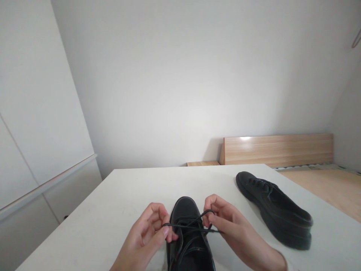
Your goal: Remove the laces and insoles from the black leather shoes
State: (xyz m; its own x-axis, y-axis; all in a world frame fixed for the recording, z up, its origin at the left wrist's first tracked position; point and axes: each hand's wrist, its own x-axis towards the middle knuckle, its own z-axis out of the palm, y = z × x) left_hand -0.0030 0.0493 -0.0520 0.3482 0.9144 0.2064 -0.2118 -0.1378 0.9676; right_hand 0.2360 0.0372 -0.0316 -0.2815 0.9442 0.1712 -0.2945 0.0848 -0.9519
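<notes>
A black lace-up shoe (184,207) stands on the white table in front of me, toe pointing away; its heel end runs out of the bottom of the picture. My left hand (152,229) is at the shoe's left side, its thumb and fingers pinched on a black shoelace (186,227). This lace is drawn across the shoe's upper toward the right. My right hand (225,222), on the right side, pinches lace as well, with a strand looped at its fingertips. Above the tongue the strands cross.
Another black shoe (276,207) lies at the right of the white table (84,218), toe pointing away. Beyond the table's right edge is a bed frame with a wooden headboard (279,148). White cabinet panels (36,113) stand on the left.
</notes>
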